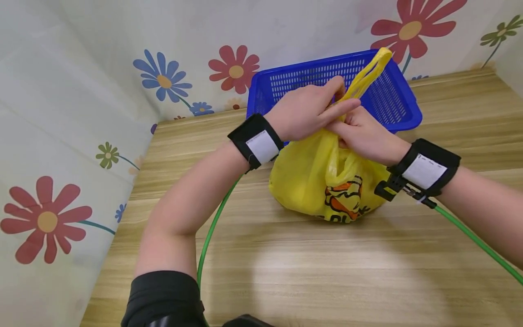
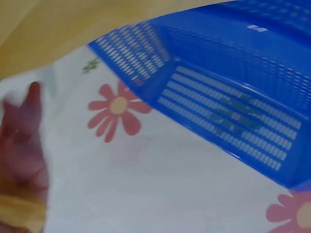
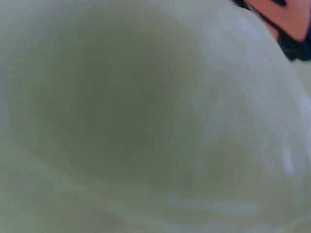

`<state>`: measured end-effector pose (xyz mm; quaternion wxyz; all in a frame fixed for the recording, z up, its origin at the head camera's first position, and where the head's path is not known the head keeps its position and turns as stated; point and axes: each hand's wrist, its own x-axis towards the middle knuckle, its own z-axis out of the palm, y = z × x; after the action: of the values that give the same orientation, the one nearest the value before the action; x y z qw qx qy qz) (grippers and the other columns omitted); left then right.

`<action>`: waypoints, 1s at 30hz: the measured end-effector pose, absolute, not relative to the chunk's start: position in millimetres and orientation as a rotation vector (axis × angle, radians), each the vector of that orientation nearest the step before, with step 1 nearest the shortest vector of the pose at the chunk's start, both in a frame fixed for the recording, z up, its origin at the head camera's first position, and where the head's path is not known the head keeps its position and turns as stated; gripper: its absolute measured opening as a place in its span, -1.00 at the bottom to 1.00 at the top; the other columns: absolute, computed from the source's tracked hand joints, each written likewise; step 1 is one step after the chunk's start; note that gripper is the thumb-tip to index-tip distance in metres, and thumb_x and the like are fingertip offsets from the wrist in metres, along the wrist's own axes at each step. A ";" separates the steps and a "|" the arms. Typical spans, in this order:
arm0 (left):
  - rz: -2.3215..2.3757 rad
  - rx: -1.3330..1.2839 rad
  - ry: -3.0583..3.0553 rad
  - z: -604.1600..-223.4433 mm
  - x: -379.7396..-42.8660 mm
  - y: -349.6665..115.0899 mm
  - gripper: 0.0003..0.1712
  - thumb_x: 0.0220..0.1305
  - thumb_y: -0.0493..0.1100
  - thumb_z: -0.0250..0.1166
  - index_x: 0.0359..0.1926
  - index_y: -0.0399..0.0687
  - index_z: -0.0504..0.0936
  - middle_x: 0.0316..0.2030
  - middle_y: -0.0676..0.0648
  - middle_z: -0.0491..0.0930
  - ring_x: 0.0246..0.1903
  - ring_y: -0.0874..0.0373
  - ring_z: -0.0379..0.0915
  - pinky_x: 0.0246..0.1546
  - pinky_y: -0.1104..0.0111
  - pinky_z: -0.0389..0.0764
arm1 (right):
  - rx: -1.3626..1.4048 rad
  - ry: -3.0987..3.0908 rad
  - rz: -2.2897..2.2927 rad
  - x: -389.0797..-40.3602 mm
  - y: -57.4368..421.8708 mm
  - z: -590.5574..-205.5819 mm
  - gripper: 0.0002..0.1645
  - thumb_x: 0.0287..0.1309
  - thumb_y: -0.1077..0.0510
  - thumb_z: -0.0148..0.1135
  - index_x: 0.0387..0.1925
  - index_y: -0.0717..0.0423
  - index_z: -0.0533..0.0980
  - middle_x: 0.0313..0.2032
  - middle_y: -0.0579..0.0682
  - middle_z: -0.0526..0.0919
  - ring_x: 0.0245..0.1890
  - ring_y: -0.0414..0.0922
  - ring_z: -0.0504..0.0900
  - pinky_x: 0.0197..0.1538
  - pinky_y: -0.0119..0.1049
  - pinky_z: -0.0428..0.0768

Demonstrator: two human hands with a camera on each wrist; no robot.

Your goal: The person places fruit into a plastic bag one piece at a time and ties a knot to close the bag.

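A full yellow plastic bag [image 1: 300, 177] with a black-and-orange print rests on the wooden table, its top gathered into a twisted neck. My left hand [image 1: 302, 109] grips the gathered neck from the left, one finger stretched across toward the other hand. From the right, my right hand [image 1: 369, 136] pinches the plastic at the same spot, just below. The looped handles [image 1: 373, 68] stick up beyond both hands. In the left wrist view the bag [image 2: 73, 29] crosses the top, and blurred fingers show at the left edge. Close, blurred bag plastic [image 3: 126, 107] fills the right wrist view.
Directly behind the bag stands a blue slotted basket [image 1: 392, 104], against a flower-printed sheet [image 1: 196, 27] that covers the wall. Green cables [image 1: 216, 218] run from both wrist straps. Wooden tabletop [image 1: 327, 272] extends in front of the bag.
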<state>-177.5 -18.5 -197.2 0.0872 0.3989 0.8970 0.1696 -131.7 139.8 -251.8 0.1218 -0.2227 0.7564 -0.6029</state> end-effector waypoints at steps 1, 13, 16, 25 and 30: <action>0.443 1.235 2.718 -200.2 -176.1 -20.9 -0.56 0.48 0.24 -0.14 -0.04 -0.01 0.31 -0.44 0.01 0.42 -0.46 0.18 0.42 -0.47 0.44 0.33 | -0.630 2.207 -1.754 -131.8 140.0 -252.3 -0.58 0.50 0.00 -0.13 -0.02 0.33 0.36 -0.42 0.09 0.56 -0.53 -0.09 0.61 -0.48 -0.33 0.60; 0.388 1.474 2.959 -218.5 -165.9 -43.4 -0.29 0.21 0.36 0.19 0.11 -0.08 0.39 -0.67 0.04 0.25 -0.73 0.17 0.17 -0.66 0.43 0.16 | -0.513 2.315 -1.688 -132.1 142.2 -249.0 -0.38 0.46 -0.17 -0.14 -0.28 0.35 0.46 -0.54 0.12 0.53 -0.54 0.00 0.64 -0.47 -0.26 0.64; 0.399 1.460 2.981 -221.9 -167.4 -48.2 -0.28 0.13 0.42 0.22 -0.04 -0.08 0.39 -0.68 0.04 0.22 -0.74 0.16 0.15 -0.66 0.41 0.12 | -0.498 2.329 -1.697 -132.6 143.7 -249.5 -0.38 0.46 -0.17 -0.13 -0.27 0.35 0.48 -0.56 0.12 0.52 -0.54 0.00 0.65 -0.48 -0.24 0.64; 0.205 1.322 3.039 -222.7 -174.3 -53.8 -0.44 0.31 0.39 0.04 -0.33 0.00 0.46 -0.65 0.05 0.30 -0.67 0.17 0.24 -0.64 0.40 0.16 | -0.433 2.437 -1.601 -133.8 145.4 -252.4 -0.38 0.46 -0.16 -0.13 -0.12 0.38 0.46 -0.39 0.16 0.63 -0.47 -0.05 0.71 -0.45 -0.22 0.65; 0.306 1.236 2.974 -219.9 -170.2 -42.4 -0.38 0.27 0.43 0.06 -0.07 -0.01 0.41 -0.61 0.04 0.31 -0.62 0.17 0.28 -0.60 0.41 0.24 | -0.418 2.463 -1.607 -136.4 142.4 -252.8 -0.42 0.45 -0.12 -0.07 -0.08 0.41 0.42 -0.33 0.18 0.65 -0.46 -0.09 0.72 -0.44 -0.27 0.65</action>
<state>-170.2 -42.4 -219.9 -0.0467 0.3818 0.9182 0.0945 -136.4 142.4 -252.8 0.0854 -0.1402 0.8261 -0.5390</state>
